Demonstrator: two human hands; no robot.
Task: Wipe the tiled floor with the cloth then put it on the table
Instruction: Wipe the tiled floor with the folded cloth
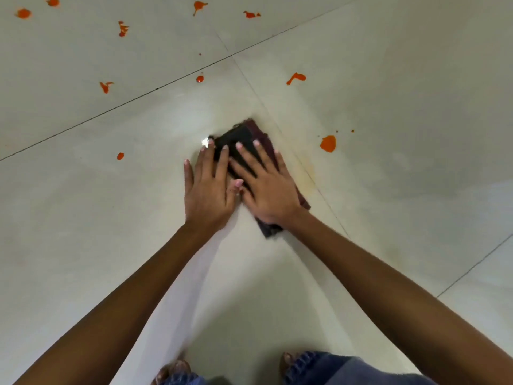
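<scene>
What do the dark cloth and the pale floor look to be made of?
The dark folded cloth looks like soft woven fabric, matte, with a maroon edge. The pale tiled floor seems glazed ceramic or stone tile: smooth, faintly glossy, with thin dark joints.

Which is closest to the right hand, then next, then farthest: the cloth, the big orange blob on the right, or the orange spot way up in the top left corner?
From the right hand:
1. Cloth, directly under the palm, touching.
2. Big orange blob, on the floor to the right.
3. Top-left spot, far across the tiles.
</scene>
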